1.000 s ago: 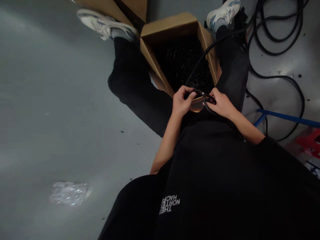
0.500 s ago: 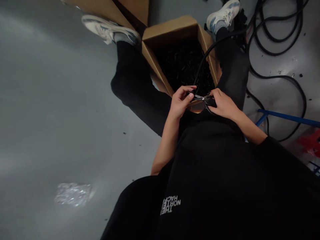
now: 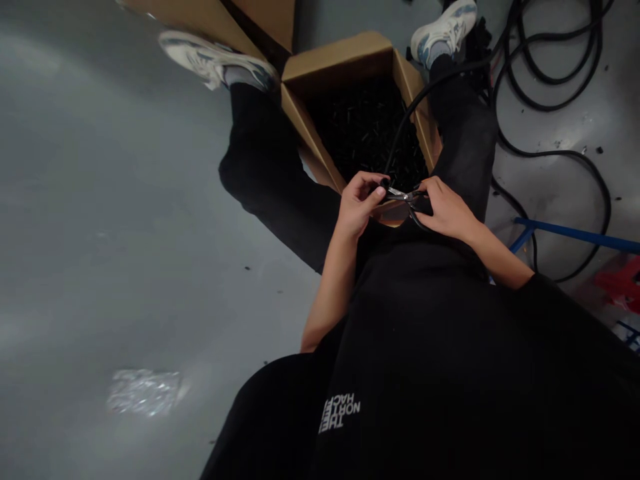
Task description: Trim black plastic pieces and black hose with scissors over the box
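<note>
My left hand (image 3: 356, 205) pinches the end of a black rubber tube (image 3: 399, 137) between thumb and fingers. That tube rises from the hand over the cardboard box and bends away to the right. A pair of scissors (image 3: 409, 197) with black handles is in my right hand (image 3: 446, 208), its fingers in the handle loops. The blades lie open and point left, close to the tube end at my left fingertips. Whether they touch the tube I cannot tell. Below my hands, between my legs, the cardboard box (image 3: 337, 59) holds many short black pieces (image 3: 367, 127).
Long coils of black tube (image 3: 545, 153) lie on the floor to the right. A blue metal frame (image 3: 575, 231) and something red (image 3: 620, 283) are at the right edge. A clear plastic bag (image 3: 144, 392) lies on the grey floor at left. Cardboard flaps (image 3: 200, 23) lie behind the box.
A round dark tube end now shows more clearly at my left fingertips, beside the blades. My hands have otherwise hardly moved; the whole view has shifted slightly.
</note>
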`<state>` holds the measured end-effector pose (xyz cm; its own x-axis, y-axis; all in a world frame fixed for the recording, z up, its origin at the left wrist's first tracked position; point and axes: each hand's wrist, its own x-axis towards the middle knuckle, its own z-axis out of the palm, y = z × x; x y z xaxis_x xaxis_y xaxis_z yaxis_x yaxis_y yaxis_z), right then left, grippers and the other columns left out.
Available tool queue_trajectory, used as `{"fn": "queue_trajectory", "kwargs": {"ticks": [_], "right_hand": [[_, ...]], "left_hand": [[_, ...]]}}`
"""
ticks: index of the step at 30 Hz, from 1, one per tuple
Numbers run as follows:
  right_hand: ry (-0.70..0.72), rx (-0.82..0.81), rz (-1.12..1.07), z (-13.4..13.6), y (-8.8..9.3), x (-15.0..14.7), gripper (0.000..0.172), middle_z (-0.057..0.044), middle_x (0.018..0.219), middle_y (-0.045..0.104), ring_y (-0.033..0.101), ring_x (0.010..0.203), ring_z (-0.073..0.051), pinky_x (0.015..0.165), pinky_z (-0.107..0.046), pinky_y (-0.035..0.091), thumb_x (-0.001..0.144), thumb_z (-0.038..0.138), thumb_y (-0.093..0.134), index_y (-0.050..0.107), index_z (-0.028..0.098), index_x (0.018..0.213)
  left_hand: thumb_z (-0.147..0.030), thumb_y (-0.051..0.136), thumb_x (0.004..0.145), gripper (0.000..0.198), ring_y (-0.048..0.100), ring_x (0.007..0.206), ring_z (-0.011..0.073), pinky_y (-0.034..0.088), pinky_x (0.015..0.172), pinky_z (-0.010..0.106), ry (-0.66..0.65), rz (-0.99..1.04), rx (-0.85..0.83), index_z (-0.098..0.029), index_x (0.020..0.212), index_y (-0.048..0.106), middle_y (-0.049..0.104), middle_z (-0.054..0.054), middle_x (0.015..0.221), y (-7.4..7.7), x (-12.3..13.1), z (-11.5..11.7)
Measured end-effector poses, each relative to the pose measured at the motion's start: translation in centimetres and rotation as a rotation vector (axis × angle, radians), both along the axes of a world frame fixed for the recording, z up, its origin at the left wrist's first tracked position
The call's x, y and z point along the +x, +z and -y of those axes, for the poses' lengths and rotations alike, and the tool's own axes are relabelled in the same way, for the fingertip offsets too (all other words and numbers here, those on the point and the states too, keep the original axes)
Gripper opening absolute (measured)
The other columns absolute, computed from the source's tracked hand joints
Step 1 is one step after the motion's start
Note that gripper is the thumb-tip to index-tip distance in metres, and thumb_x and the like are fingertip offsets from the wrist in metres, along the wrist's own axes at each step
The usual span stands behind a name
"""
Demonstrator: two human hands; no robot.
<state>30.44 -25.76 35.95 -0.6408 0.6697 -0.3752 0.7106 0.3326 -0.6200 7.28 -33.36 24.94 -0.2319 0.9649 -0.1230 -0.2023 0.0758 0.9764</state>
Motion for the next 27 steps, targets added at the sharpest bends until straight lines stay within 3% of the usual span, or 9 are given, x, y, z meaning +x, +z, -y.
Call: {"fn": "queue_trajectory", "kwargs": {"ticks": [14,20,25,27], "right_hand": [[0.001,0.072,0.034,0.2,0.3,0.1,0.041,-0.021,0.138,0.070,0.070,0.130,-0.041,0.114,-0.061,0.059,0.098,0.036,0.077,0.062,0.018,0.131],[-0.105,-0.057,0.018,0.2,0.4,0.1,0.037,-0.016,0.132,0.074,0.076,0.115,-0.033,0.100,-0.051,0.062,0.096,0.037,0.078,0.062,0.021,0.125],[-0.227,-0.177,-0.038,0.4,0.4,-0.1,0.038,-0.009,0.110,0.075,0.073,0.096,-0.028,0.092,-0.047,0.059,0.092,0.048,0.082,0.059,0.024,0.111],[-0.242,-0.205,-0.097,0.4,0.2,0.0,0.043,-0.009,0.111,0.075,0.072,0.094,-0.026,0.090,-0.047,0.060,0.090,0.053,0.083,0.059,0.024,0.112]], "left_hand": [[-0.074,0.094,0.087,0.056,0.080,0.105,0.0221,0.067,0.097,0.039,-0.071,0.057,-0.028,-0.027,0.108,0.072,0.082,0.009,0.122,-0.4,-0.3,0.4],[-0.081,0.091,0.088,0.067,0.081,0.112,0.0233,0.065,0.097,0.036,-0.046,0.025,0.034,-0.030,0.124,0.067,0.079,0.008,0.120,-0.6,-0.3,0.1],[-0.077,0.089,0.092,0.058,0.077,0.089,0.0178,0.063,0.084,0.031,0.051,-0.132,0.042,-0.024,0.108,0.072,0.076,0.003,0.098,0.3,-0.1,-0.5],[-0.078,0.086,0.094,0.058,0.074,0.079,0.0158,0.061,0.076,0.029,0.035,-0.154,0.054,-0.023,0.103,0.073,0.074,0.001,0.090,1.4,0.0,-0.7]]}}
